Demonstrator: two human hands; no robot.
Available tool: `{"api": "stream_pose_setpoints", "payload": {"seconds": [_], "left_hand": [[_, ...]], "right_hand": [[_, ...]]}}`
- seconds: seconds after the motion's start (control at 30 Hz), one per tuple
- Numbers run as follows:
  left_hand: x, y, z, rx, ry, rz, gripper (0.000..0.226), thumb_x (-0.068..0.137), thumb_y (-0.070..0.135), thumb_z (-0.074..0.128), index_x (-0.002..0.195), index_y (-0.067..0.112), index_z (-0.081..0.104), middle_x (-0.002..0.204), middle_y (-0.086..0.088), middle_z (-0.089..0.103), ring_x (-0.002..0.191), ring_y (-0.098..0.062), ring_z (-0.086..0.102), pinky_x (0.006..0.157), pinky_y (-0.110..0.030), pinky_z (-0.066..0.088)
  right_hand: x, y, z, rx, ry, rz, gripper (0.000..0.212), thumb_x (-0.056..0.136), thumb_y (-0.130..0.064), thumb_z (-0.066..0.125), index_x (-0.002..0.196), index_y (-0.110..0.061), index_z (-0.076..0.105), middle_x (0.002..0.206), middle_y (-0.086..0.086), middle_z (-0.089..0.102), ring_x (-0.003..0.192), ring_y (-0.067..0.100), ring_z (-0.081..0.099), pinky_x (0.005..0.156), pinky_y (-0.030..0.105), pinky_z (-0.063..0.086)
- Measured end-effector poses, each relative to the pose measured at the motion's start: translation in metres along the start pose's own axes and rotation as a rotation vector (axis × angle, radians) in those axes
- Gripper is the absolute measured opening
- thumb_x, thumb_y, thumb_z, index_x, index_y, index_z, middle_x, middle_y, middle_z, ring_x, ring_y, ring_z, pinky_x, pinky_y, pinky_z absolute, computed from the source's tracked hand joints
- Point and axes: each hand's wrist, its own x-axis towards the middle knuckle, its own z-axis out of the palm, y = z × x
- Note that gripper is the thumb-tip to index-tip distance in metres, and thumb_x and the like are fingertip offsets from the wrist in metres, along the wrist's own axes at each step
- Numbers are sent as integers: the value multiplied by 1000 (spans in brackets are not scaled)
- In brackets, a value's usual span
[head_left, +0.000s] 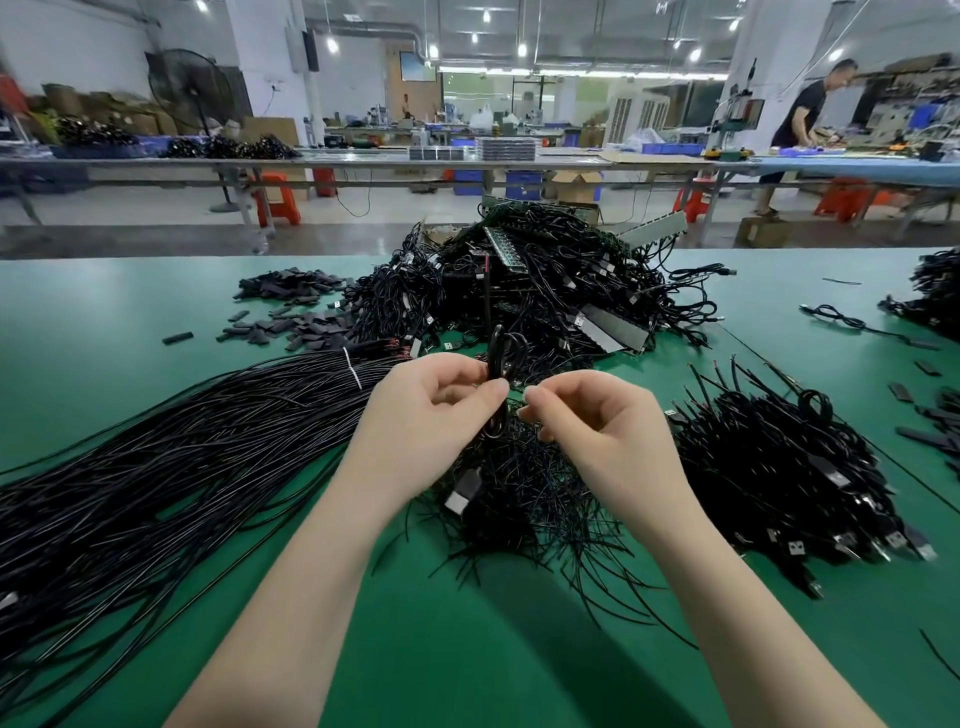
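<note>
My left hand (431, 415) grips a coiled black USB cable (500, 358) upright above the green table (441, 623). The cable's loops rise above my fingers and its USB plug (464, 493) hangs below the hand. My right hand (592, 421) is right beside it, thumb and fingers pinched together close to the coil; a thin tie or wire may be between them, too small to tell. Beneath both hands lies a heap of short thin black ties (524, 499).
A long bundle of straight black cables (171, 457) spreads across the left. Coiled finished cables (789, 467) pile up at right. A big heap of cables and circuit strips (540, 280) sits behind, with small black sleeves (296, 317) to its left. A person (800, 119) works far right.
</note>
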Motion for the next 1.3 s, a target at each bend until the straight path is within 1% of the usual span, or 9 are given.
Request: {"api": "stream_pose_setpoints", "payload": {"seconds": [0.1, 0.23, 0.37, 0.47, 0.63, 0.77, 0.83, 0.93, 1.3], "left_hand": [[-1, -1, 2, -21, 10, 2, 13, 86, 31, 71, 92, 19, 73, 72, 8, 70, 63, 1, 60, 66, -14, 45], [-3, 0, 11, -171, -12, -17, 10, 89, 21, 69, 94, 21, 77, 81, 11, 72, 68, 0, 63, 65, -21, 51], [-6, 4, 15, -330, -245, -139, 26, 101, 15, 51, 114, 30, 69, 89, 14, 74, 83, 0, 70, 76, -17, 55], [-5, 2, 14, -281, -217, -110, 32, 99, 16, 54, 127, 32, 60, 110, 19, 69, 100, -3, 69, 92, -28, 54], [-8, 8, 19, -370, -199, -94, 18, 95, 30, 60, 109, 38, 67, 106, 17, 73, 101, -5, 69, 88, -28, 57], [-10, 11, 24, -403, -167, 1, 22, 93, 22, 64, 111, 30, 74, 103, 3, 75, 101, -22, 69, 94, -43, 55], [-11, 12, 23, -473, -130, -4, 21, 93, 14, 63, 107, 24, 76, 101, -2, 76, 98, -28, 71, 91, -41, 57], [-12, 12, 24, -546, -92, -35, 18, 92, 8, 63, 101, 16, 77, 93, -4, 76, 80, -16, 73, 76, -27, 60], [-10, 12, 22, -528, -46, -65, 10, 91, 11, 65, 90, 14, 75, 77, 2, 75, 70, -5, 69, 65, -19, 55]], "right_hand": [[0, 4, 3, -110, 19, -47, 7, 90, -23, 67, 83, -26, 67, 76, -7, 68, 64, 7, 61, 60, 18, 48], [-3, 2, 10, 232, -102, 142, 23, 89, -26, 69, 109, -34, 64, 90, -7, 76, 83, 6, 71, 70, 19, 54], [0, -2, 4, 472, -26, 289, 21, 86, -9, 71, 92, -28, 76, 84, 3, 76, 75, 15, 69, 59, 20, 51], [7, -3, -18, 420, 67, 328, 16, 80, -11, 75, 84, -27, 77, 81, 3, 75, 73, 15, 68, 58, 19, 51], [11, -10, -40, 418, 65, 298, 22, 61, -34, 79, 82, -28, 78, 84, 4, 75, 69, 9, 65, 54, 16, 49], [4, -14, -16, 490, -55, 251, 11, 78, -26, 71, 86, -23, 79, 83, -1, 74, 69, 6, 65, 53, 17, 48], [3, -15, -6, 463, -15, 214, 17, 89, -17, 66, 82, -24, 79, 84, -5, 75, 70, 3, 67, 55, 16, 50], [1, -18, -2, 398, 18, 175, 25, 92, -13, 64, 81, -29, 79, 83, -8, 75, 71, 1, 68, 57, 15, 52], [0, -16, -4, 156, 132, 75, 16, 91, -29, 67, 80, -33, 78, 78, -6, 74, 70, 0, 64, 62, 14, 48]]}}
